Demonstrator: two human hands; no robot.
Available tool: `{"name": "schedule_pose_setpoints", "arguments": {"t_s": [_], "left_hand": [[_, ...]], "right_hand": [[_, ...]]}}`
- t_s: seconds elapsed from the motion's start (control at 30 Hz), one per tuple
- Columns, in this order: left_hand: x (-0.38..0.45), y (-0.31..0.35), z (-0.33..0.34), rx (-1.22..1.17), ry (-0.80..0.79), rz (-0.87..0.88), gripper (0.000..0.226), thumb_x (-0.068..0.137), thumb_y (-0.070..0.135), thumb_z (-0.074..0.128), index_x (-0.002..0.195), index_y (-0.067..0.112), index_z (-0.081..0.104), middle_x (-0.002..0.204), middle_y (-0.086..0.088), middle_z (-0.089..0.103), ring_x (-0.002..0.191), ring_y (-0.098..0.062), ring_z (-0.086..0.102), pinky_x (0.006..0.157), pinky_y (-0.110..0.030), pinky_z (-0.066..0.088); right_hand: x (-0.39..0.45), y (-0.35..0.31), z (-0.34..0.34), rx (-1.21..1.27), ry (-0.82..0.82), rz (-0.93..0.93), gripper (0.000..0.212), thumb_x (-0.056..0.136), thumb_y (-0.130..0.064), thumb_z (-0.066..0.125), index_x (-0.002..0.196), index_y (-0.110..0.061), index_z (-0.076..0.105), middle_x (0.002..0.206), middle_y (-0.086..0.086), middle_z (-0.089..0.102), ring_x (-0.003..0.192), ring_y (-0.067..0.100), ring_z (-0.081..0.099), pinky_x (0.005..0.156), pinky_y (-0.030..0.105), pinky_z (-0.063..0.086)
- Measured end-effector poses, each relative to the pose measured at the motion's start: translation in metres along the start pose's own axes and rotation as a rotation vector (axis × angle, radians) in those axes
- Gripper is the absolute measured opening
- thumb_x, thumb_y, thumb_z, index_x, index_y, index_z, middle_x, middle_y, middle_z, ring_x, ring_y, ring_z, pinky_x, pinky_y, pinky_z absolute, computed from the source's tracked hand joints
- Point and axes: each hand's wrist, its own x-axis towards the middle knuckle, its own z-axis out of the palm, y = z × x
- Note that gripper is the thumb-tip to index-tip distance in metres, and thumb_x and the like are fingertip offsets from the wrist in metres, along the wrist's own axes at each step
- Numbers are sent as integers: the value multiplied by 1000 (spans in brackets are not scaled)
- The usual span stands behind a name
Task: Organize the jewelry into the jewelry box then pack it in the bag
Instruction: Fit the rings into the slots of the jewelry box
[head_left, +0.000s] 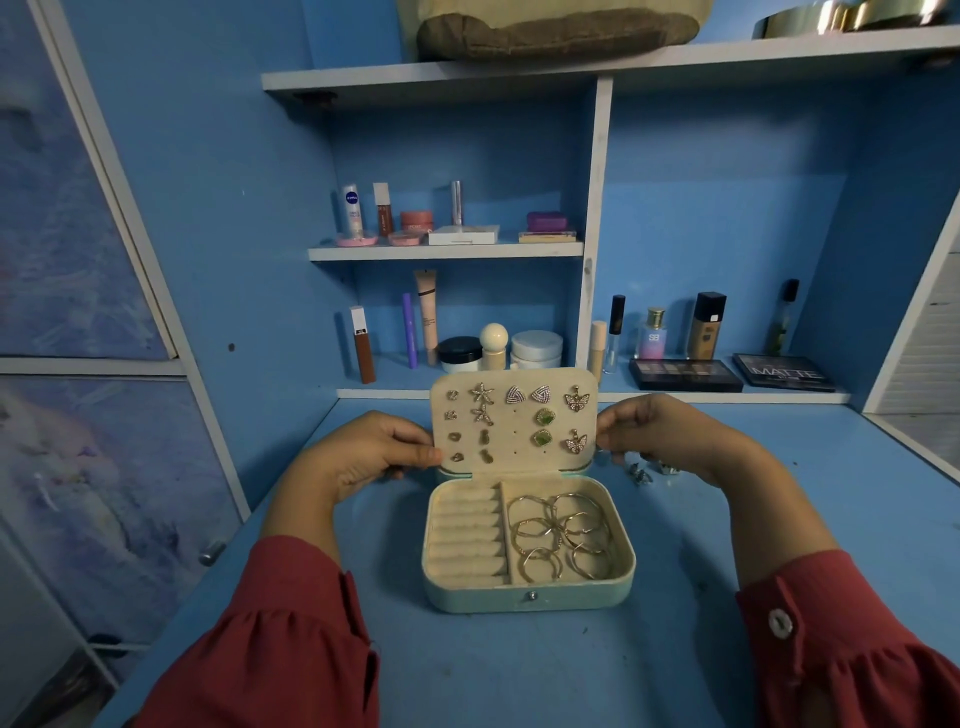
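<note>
Open jewelry box (527, 592) near on the table (519, 675), hoops (558, 535) loose inside. Left hand (363, 457) and right hand (660, 434) pinching the lid (511, 421) edges. Behind right hand, stray pieces (641, 475) probably left out if shut now. Bag (556, 28) up on the shelf.

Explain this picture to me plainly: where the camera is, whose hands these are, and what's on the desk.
There is no machine here. One camera worn on a person's head looks down at their own two hands. The left hand and right hand each hold a side edge of the open lid of a jewelry box on the blue desk. Earrings are pinned inside the lid; gold hoops lie in the right compartment. A few small loose pieces lie beside the right hand, too small to identify.
</note>
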Motion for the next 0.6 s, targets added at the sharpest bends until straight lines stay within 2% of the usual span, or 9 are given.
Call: {"name": "schedule_pose_setpoints", "arguments": {"t_s": [0.07, 0.1, 0.17, 0.3, 0.4, 0.5, 0.6], "left_hand": [[1, 1, 1, 7, 16, 28, 8, 78, 3, 73, 84, 8, 73, 78, 3, 74, 64, -1, 61, 65, -20, 46], [2, 1, 1, 6, 26, 48, 10, 77, 1, 73, 83, 9, 73, 82, 0, 75, 72, -5, 65, 71, -22, 50], [4, 1, 1, -7, 46, 77, 13, 75, -2, 74, 84, 8, 73, 87, -4, 75, 83, -13, 67, 81, -26, 51], [6, 5, 5, -28, 66, 100, 11, 77, 1, 73, 85, 8, 69, 88, -4, 74, 78, -12, 63, 66, -20, 46], [7, 7, 8, -18, 113, 107, 14, 78, 8, 75, 91, 9, 72, 98, -8, 74, 82, -15, 59, 67, -25, 41], [8, 7, 10, -9, 134, 108, 18, 77, 10, 76, 95, 9, 73, 98, -8, 74, 81, -16, 58, 69, -26, 41], [9, 9, 13, -17, 148, 121, 17, 77, 7, 75, 93, 10, 73, 95, -4, 75, 77, -8, 63, 66, -18, 45]], "right_hand": [[2, 0, 2, 96, -13, -41, 11, 85, -1, 66, 92, -6, 72, 85, 11, 73, 70, 8, 63, 64, 17, 51], [3, -1, 4, 150, -18, -50, 13, 82, 2, 68, 95, -2, 70, 93, 13, 73, 77, 12, 66, 71, 17, 54], [6, -2, 8, 221, -17, -52, 19, 79, 3, 70, 98, 3, 66, 97, 13, 73, 82, 15, 68, 76, 19, 56], [11, -1, 13, 234, 38, -47, 22, 77, -4, 74, 96, 1, 65, 98, 13, 73, 92, 25, 69, 88, 33, 53], [12, -1, 15, 248, 50, -44, 20, 78, -5, 74, 95, 1, 66, 95, 10, 74, 93, 24, 69, 90, 34, 53], [13, -1, 16, 242, 52, -43, 23, 78, -6, 74, 99, 1, 66, 97, 9, 74, 96, 25, 68, 92, 35, 52], [14, 0, 17, 236, 56, -39, 27, 78, -8, 74, 101, 3, 66, 98, 9, 74, 98, 26, 68, 94, 37, 51]]}}
